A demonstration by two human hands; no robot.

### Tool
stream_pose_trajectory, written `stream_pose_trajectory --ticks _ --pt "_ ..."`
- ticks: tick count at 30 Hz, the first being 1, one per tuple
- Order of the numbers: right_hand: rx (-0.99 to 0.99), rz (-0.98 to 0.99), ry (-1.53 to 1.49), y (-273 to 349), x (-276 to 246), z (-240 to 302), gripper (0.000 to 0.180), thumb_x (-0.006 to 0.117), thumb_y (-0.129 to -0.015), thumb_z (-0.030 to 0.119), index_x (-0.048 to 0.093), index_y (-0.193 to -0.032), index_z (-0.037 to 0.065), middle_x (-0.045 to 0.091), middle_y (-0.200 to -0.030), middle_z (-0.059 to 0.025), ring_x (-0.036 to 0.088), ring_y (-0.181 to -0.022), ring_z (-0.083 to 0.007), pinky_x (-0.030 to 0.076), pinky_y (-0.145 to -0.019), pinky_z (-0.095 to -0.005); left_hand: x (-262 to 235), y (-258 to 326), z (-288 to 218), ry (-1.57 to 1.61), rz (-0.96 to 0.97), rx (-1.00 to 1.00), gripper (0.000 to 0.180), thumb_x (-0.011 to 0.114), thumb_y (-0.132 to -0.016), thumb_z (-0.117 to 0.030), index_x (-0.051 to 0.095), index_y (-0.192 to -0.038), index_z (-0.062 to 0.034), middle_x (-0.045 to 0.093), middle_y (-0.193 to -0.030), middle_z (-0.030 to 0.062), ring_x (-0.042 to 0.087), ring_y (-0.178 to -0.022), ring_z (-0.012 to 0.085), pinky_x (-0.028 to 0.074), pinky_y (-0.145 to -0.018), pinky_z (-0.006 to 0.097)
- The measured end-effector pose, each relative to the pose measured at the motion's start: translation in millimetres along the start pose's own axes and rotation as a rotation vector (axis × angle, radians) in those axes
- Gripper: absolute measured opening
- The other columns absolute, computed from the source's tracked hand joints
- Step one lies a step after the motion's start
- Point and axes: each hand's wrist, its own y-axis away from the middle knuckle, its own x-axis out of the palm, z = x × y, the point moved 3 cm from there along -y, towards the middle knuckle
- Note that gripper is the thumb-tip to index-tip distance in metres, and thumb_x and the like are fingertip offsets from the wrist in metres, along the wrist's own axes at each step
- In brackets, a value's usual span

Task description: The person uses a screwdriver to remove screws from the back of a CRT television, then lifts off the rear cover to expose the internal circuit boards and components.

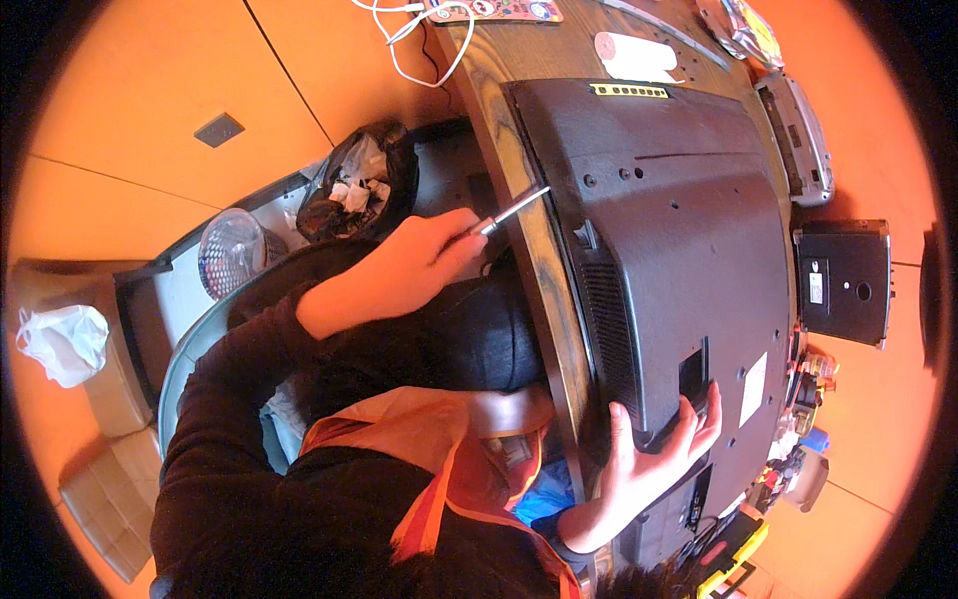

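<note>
A large black flat-screen television [689,260] lies back side up on the wooden table, its vents, screw holes and a rectangular recess showing. My left hand [431,258] is closed round the handle of a screwdriver [517,208], over my lap just off the table's edge. The silver shaft slants up to the right, its tip beside the television's near edge; contact cannot be made out. My right hand [661,454] rests on the casing with its fingers spread, fingertips by the recess. A pale label [754,389] is stuck near that hand.
A paper roll [635,57], a yellow strip with dark squares [629,91] and a white cable [399,35] are towards the top. Beyond the television stand a grey device [798,140] and a black speaker box [844,282]. A black-bagged bin [384,205] and a mesh basket [232,255] are at left.
</note>
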Motion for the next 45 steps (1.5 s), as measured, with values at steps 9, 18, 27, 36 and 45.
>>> stream_pose_trajectory --ticks 9,18,27,36,45 --pt "0.026 0.009 -0.040 -3 -6 -6 0.059 0.085 -0.051 0.036 0.057 -0.086 -0.002 0.041 -0.129 -0.0174 0.037 -0.123 -0.0335 0.028 -0.102 -0.0504 7 5 13 0.830 0.255 -0.500 0.029 0.038 -0.096 -0.030 0.047 -0.082 -0.0066 0.041 -0.050 0.0015 0.034 -0.032 0.0091 0.024 -0.029 0.022" --pt "0.067 0.046 -0.104 -3 -9 -10 0.056 0.086 -0.046 0.031 0.059 -0.085 0.002 0.039 -0.128 -0.0217 0.033 -0.123 -0.0405 0.028 -0.102 -0.0514 -4 3 19 0.479 0.211 -0.381 0.025 0.037 -0.096 -0.024 0.047 -0.084 -0.0049 0.042 -0.051 0.0012 0.033 -0.033 0.0086 0.025 -0.032 0.022" --pt "0.036 0.039 -0.089 -4 -10 -11 0.054 0.086 -0.047 0.031 0.059 -0.084 0.002 0.039 -0.128 -0.0216 0.034 -0.123 -0.0410 0.029 -0.101 -0.0511 -21 0 13 0.300 0.253 -0.328 0.026 0.037 -0.096 -0.026 0.045 -0.083 -0.0050 0.040 -0.051 0.0006 0.033 -0.035 0.0074 0.025 -0.033 0.020" --pt "0.075 0.071 -0.030 -3 -12 -5 0.054 0.086 -0.049 0.028 0.057 -0.088 0.003 0.036 -0.131 -0.0210 0.031 -0.125 -0.0401 0.026 -0.102 -0.0527 29 6 45 1.028 0.349 -0.289 0.027 0.045 -0.094 -0.032 0.045 -0.086 -0.0070 0.036 -0.051 -0.0009 0.030 -0.037 0.0061 0.022 -0.032 0.019" --pt "0.055 0.048 0.018 0 -12 -7 0.059 0.084 -0.051 0.040 0.055 -0.086 0.002 0.038 -0.130 -0.0216 0.033 -0.125 -0.0409 0.027 -0.101 -0.0530 51 -1 49 1.080 0.296 -0.114 0.023 0.051 -0.091 -0.028 0.044 -0.084 -0.0075 0.039 -0.053 -0.0019 0.033 -0.039 0.0057 0.024 -0.035 0.019"
